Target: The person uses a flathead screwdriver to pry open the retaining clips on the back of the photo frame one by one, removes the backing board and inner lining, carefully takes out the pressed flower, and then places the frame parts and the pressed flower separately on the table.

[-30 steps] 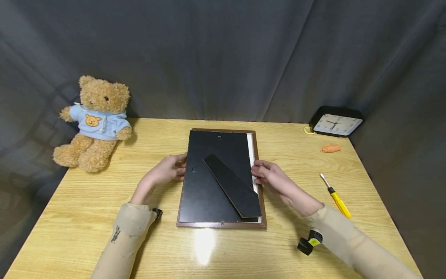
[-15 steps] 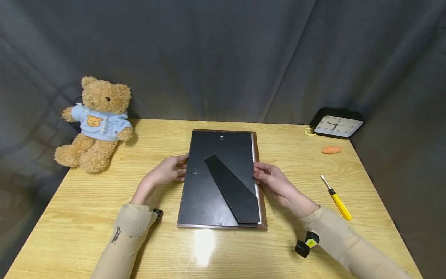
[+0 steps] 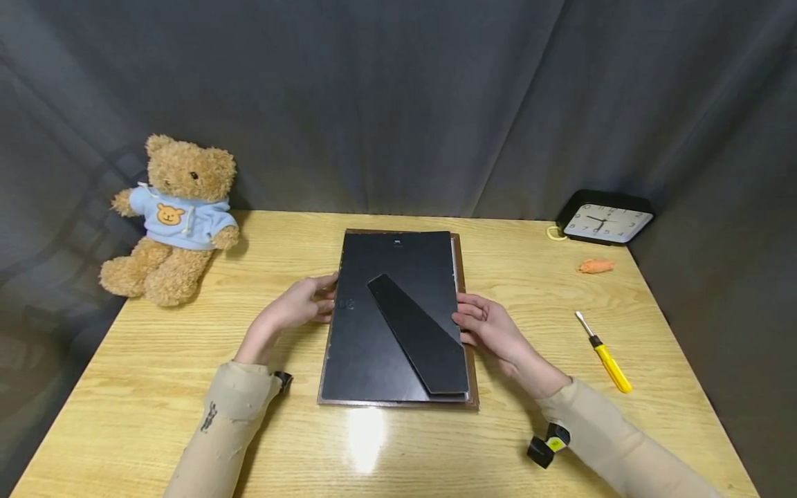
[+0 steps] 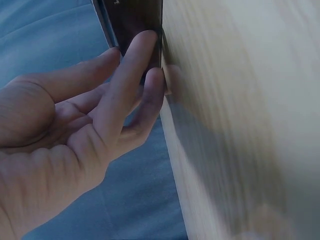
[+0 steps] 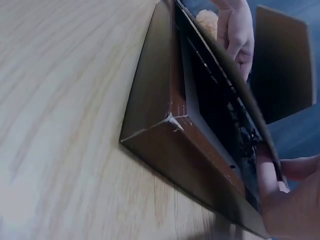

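Observation:
A brown picture frame [image 3: 473, 389] lies face down in the middle of the table, under its black backing board [image 3: 373, 366]. The board's stand leg [image 3: 420, 339] slants across it. My right hand [image 3: 497, 332] pinches the right edge of the backing board, thumb on top and fingers beneath. In the right wrist view, that edge of the board [image 5: 235, 82] is raised at a slant over the frame [image 5: 185, 155]. My left hand [image 3: 303, 304] rests at the left side, its fingertips against the frame's side wall [image 4: 132, 20] and its thumb at the upper edge.
A teddy bear [image 3: 180, 221] in a blue hoodie sits at the back left. At the right are a black clock [image 3: 607, 218], a small orange object [image 3: 596, 266] and a yellow-handled screwdriver [image 3: 610, 363]. A dark curtain [image 3: 398, 104] hangs behind the wooden table [image 3: 292, 443].
The backing board has shifted right, covering most of the white strip inside the frame. My right hand has moved from the frame's right edge onto the board's edge. The left hand has stayed put.

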